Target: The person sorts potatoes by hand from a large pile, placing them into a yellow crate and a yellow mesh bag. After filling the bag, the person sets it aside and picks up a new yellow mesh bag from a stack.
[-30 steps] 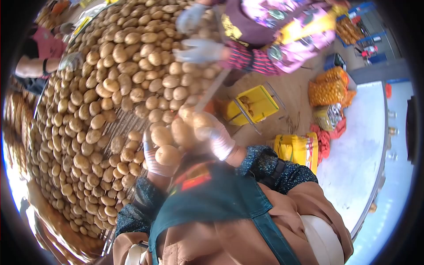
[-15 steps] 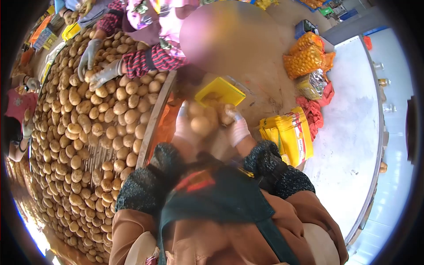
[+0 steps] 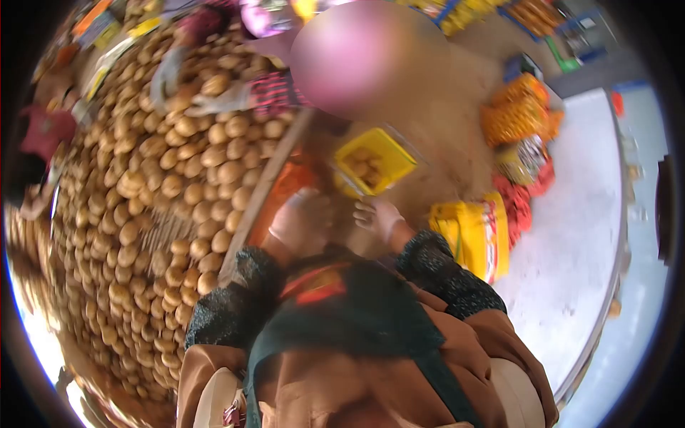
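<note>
Several potatoes (image 3: 366, 171) lie inside an open yellow container (image 3: 397, 173) in front of my hands. My left hand (image 3: 303, 220), in a pale glove, is at the container's lower left, beside the wooden edge; its fingers are smeared by motion and no held object can be made out. Just below the container's near corner is my right hand (image 3: 378, 217), also in a pale glove. Its fingers are curled, and what they hold, if anything, is too small and blurred to name.
A slatted table of potatoes (image 3: 171, 185) with a wooden edge (image 3: 265, 189) fills the left. A co-worker's gloved hands (image 3: 225, 100) reach over it. Right are folded yellow bags (image 3: 467, 232), an orange net sack (image 3: 517, 110), red netting (image 3: 512, 207) and a white surface (image 3: 571, 235).
The potatoes that were between my hands are no longer there, and potatoes now show inside the yellow container. My hands are apart from it and nearer my body. The whole view has shifted.
</note>
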